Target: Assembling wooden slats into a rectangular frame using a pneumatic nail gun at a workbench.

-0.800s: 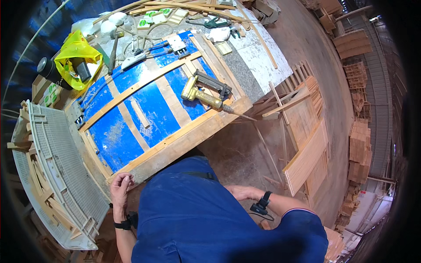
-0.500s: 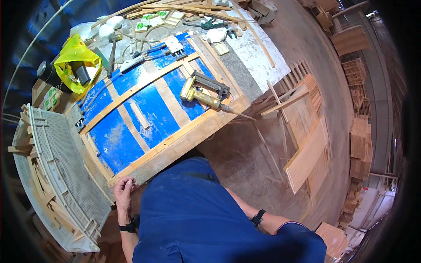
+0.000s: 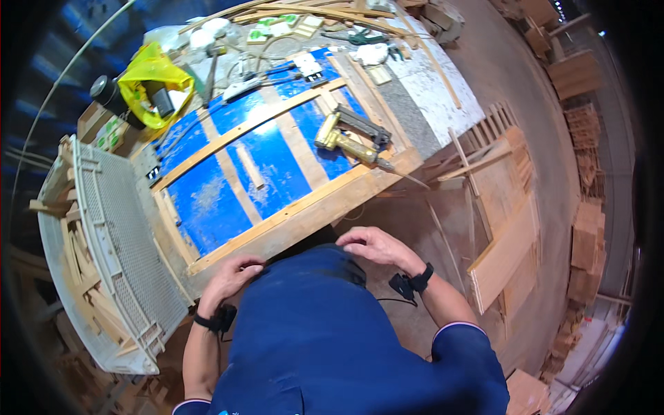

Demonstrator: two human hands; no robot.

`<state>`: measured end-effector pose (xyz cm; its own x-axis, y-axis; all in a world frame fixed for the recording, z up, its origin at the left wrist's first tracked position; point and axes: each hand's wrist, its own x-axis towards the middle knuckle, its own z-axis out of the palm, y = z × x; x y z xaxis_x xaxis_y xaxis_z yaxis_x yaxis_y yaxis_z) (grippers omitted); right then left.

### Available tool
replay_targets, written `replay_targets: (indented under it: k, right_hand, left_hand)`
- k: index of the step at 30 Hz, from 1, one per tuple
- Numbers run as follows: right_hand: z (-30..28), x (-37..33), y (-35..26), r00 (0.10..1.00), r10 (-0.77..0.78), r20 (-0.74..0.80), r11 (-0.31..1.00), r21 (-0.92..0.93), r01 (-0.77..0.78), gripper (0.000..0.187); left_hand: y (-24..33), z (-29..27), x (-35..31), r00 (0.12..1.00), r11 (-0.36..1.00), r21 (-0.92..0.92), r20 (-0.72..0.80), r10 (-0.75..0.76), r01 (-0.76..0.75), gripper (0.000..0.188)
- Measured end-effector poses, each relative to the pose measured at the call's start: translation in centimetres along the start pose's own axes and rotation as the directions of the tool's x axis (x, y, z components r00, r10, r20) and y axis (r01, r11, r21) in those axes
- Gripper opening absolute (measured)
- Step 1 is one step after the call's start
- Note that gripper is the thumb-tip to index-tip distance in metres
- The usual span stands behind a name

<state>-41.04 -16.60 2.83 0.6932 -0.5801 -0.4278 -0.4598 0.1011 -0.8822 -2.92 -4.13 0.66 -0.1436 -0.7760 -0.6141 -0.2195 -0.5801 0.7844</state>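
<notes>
Left hand and right hand have been brought to the shirt front, half curled, nothing visibly held. A between-steps pause is suggested; for the nail gun on the wooden frame, a forward reach would be needed.

To your far left rises a blue wall, shaded and streaked with darker tones. On your right, a dull brown-grey floor runs the length of the room, bending with the lens. Along its outer side you have wood stacks, uneven in height, with a grey strip behind them; you can't tell what it is. Small bright lights dot the dark upper right, and a pale patch shows at your lower right.
</notes>
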Motion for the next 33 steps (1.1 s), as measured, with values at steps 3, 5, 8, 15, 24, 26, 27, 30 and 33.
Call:
replay_targets:
  k: [3, 5, 8, 15, 24, 26, 27, 30, 33]
  right_hand:
    - [0.7, 4.9, -1.8, 0.992, -0.016, 0.125, 0.988, 0.155, -0.004, 0.033]
    - [0.8, 8.4, -2.6, 0.973, -0.086, 0.215, 0.971, 0.238, 0.033, 0.034]
    - [0.8, 12.1, -3.3, 0.966, -0.068, 0.250, 0.943, 0.332, -0.020, 0.032]
    - [-1.7, 17.2, -8.1, 0.960, -0.131, 0.248, 0.945, 0.323, 0.046, 0.028]
    - [-2.6, 20.7, -14.7, 0.952, -0.234, 0.200, 0.959, 0.211, 0.191, 0.030]
    - [-2.4, 21.2, -15.9, 0.935, -0.300, 0.190, 0.921, 0.313, 0.232, 0.030]
    - [-2.3, 21.5, -16.4, 0.930, -0.308, 0.202, 0.922, 0.305, 0.239, 0.030]
    - [-1.8, 22.2, -17.5, 0.915, -0.373, 0.151, 0.849, 0.454, 0.271, 0.029]
    - [-1.4, 22.4, -18.1, 0.928, -0.366, 0.074, 0.805, 0.526, 0.275, 0.027]
  left_hand:
    - [-0.5, 0.0, -0.3, 0.984, 0.994, 0.113, 0.177, -0.013, -0.007, 0.028]
    - [-1.5, 0.2, -1.0, 0.982, 0.992, 0.127, 0.189, -0.002, -0.022, 0.028]
    - [-2.1, 1.0, -1.8, 0.985, 0.993, 0.040, 0.127, -0.114, 0.110, 0.025]
    - [-2.8, 1.3, -2.3, 0.977, 0.963, -0.173, 0.078, -0.197, 0.208, 0.023]
    - [0.9, -0.4, 0.1, 0.998, 0.992, -0.124, -0.055, 0.023, -0.030, 0.030]
    - [4.0, -0.5, 0.7, 0.990, 0.988, -0.099, -0.086, 0.111, -0.120, 0.032]
    - [6.0, -0.6, 0.9, 0.976, 0.978, -0.069, -0.106, 0.191, -0.199, 0.034]
    - [9.4, 0.1, 2.6, 0.951, 0.950, -0.063, -0.061, 0.302, -0.306, 0.040]
    - [11.8, 1.4, 3.7, 0.916, 0.905, -0.140, -0.050, 0.398, -0.401, 0.046]
